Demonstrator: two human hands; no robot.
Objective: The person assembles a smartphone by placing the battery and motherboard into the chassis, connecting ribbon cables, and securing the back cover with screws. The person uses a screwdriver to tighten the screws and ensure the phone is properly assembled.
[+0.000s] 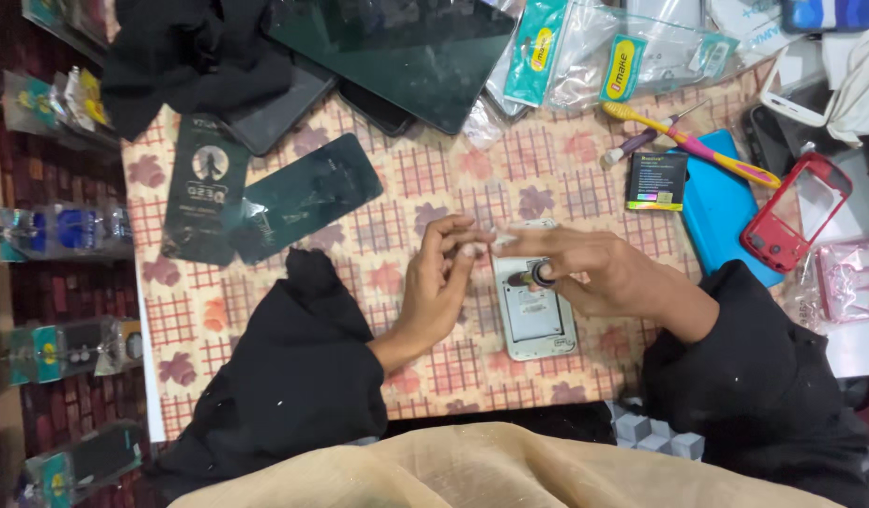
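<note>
A white phone (534,320) with its back cover off lies on the checked tablecloth (359,273) in front of me. My right hand (594,271) hovers over its upper end, holding a small dark round-ended tool (542,276) against the phone. My left hand (438,282) is just left of the phone, fingers raised and pinched together near the right hand's fingertips; what it pinches is too small to tell. Both arms wear black sleeves.
Two dark phone back panels (265,198) lie to the left, dark tablets (397,47) at the back. A yellow-pink toothbrush (688,141), a small battery (656,181), a blue case (726,207), a red phone frame (797,212) and clear packets (623,52) crowd the right.
</note>
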